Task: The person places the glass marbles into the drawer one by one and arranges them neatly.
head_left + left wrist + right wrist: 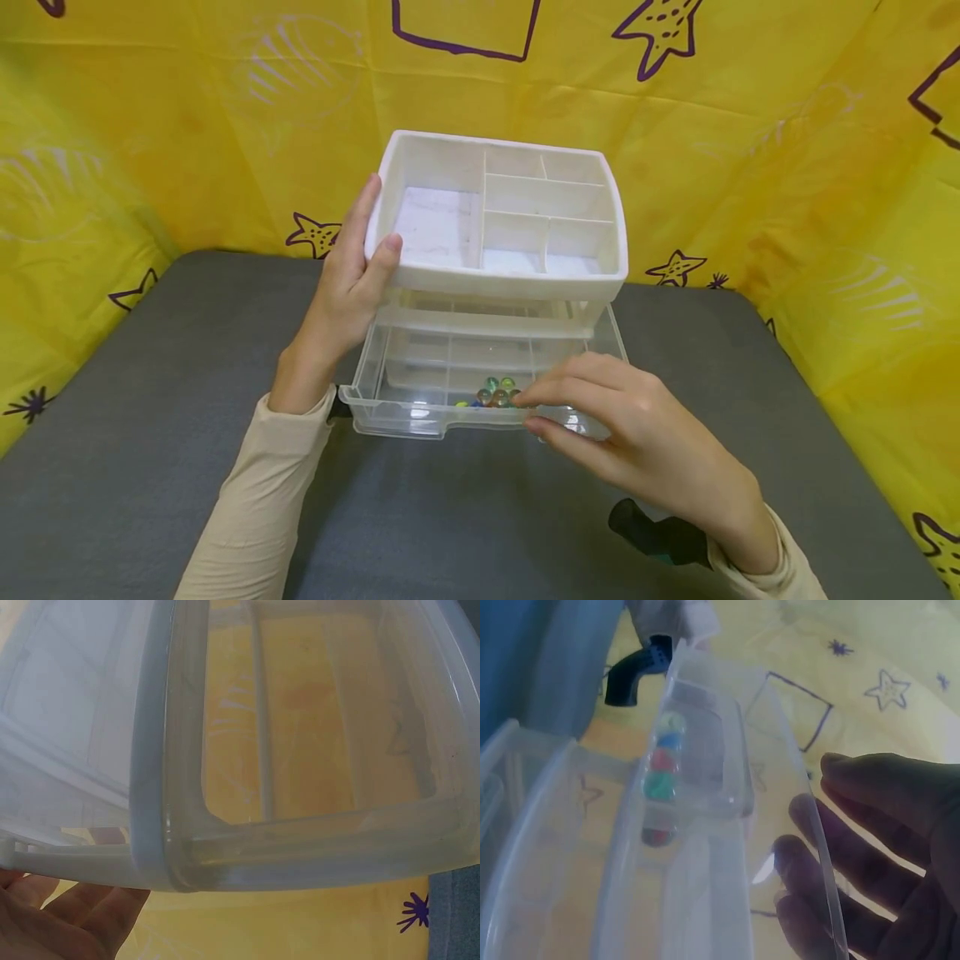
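Observation:
A white organizer (498,283) with a divided top tray stands in the middle of the head view. My left hand (348,271) grips its left side, the thumb over the tray's rim. Below the tray a clear drawer (405,427) is pulled out toward me. Several colored glass marbles (498,398) lie near the drawer's front wall, also visible through the plastic as marbles (660,769) in the right wrist view. At that wall is my right hand (637,433), fingers over the rim and thumb outside, with a gap between their tips.
The organizer is above a dark grey table (135,433). A yellow cloth (187,100) with purple drawings hangs behind and at both sides. A black device (656,533) is at my right wrist.

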The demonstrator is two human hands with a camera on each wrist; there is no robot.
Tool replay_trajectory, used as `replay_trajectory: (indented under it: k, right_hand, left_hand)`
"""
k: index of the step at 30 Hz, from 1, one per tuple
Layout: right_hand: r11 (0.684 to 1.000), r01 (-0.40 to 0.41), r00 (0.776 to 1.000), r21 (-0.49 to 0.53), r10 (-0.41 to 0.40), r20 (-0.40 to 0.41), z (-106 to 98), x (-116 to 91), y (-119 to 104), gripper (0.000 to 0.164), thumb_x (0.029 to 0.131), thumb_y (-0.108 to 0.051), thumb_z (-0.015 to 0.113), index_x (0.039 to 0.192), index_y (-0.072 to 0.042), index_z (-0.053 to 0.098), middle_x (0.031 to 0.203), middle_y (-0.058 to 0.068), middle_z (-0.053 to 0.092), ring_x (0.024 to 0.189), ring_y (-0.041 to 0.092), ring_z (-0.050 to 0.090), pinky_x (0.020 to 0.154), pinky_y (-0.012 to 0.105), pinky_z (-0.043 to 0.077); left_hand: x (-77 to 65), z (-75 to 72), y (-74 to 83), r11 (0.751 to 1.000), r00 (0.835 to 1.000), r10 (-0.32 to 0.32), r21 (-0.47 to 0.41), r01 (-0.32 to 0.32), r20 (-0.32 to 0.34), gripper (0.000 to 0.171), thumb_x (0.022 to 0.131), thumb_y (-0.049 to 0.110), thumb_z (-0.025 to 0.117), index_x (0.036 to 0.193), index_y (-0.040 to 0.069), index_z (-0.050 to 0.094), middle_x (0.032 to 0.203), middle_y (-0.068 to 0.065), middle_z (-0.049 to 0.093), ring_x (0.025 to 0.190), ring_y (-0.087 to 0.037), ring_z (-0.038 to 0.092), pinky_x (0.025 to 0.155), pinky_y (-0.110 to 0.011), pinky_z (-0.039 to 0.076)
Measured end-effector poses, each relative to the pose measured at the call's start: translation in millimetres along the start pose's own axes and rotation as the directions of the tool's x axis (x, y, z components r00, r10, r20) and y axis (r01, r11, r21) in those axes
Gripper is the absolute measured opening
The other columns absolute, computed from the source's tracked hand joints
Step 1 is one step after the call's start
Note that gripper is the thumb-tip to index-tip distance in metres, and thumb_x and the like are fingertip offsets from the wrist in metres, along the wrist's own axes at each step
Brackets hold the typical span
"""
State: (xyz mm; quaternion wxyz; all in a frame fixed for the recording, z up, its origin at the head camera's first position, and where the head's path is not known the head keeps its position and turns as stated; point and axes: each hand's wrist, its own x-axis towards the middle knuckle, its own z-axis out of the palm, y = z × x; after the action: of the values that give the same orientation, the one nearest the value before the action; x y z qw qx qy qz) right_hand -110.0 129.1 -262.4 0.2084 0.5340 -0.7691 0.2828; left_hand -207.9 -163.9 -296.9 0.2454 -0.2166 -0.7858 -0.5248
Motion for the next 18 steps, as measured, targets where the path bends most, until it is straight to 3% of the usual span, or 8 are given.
replay_trajectory:
  k: [7, 11, 18]
  right_hand:
    - [0.998, 0.056, 0.994, -0.036, -0.059, -0.093, 11, -7, -4, 0.016, 0.095, -0.017, 0.066, 0.108, -0.01, 0.073, 0.107, 0.0, 0.069, 0.098, 0.013, 0.064, 0.091, 0.019, 0.05]
    - [0.992, 0.12, 0.98, -0.044, -0.125, -0.154, 20, -13, -4, 0.027, 0.085, -0.009, 0.077, 0.112, -0.009, 0.073, 0.11, 0.003, 0.069, 0.1, 0.018, 0.064, 0.09, 0.026, 0.05]
    - [0.985, 0.137, 0.962, -0.108, -0.158, -0.222, 30, -13, -11, 0.016, 0.091, -0.012, 0.071, 0.105, -0.008, 0.074, 0.104, 0.004, 0.071, 0.095, 0.021, 0.065, 0.085, 0.033, 0.047]
  left_hand:
    - [0.7, -0.3, -0.9, 1.0, 1.0, 0.011, 0.001, -0.011, -0.006, 0.062, 0.102, 0.017, 0.047, 0.158, 0.009, 0.022, 0.164, -0.006, 0.024, 0.147, -0.018, 0.028, 0.122, -0.038, 0.021]
    - [0.6, -0.1, -1.3, 1.0, 1.0, 0.016, 0.004, -0.016, -0.009, 0.062, 0.102, 0.017, 0.047, 0.158, 0.008, 0.022, 0.164, -0.006, 0.024, 0.147, -0.018, 0.028, 0.122, -0.037, 0.02]
    - [0.5, 0.2, -1.9, 1.0, 1.0, 0.019, -0.001, -0.019, -0.008, 0.063, 0.102, 0.018, 0.047, 0.158, 0.008, 0.021, 0.164, -0.007, 0.023, 0.147, -0.017, 0.028, 0.121, -0.037, 0.021]
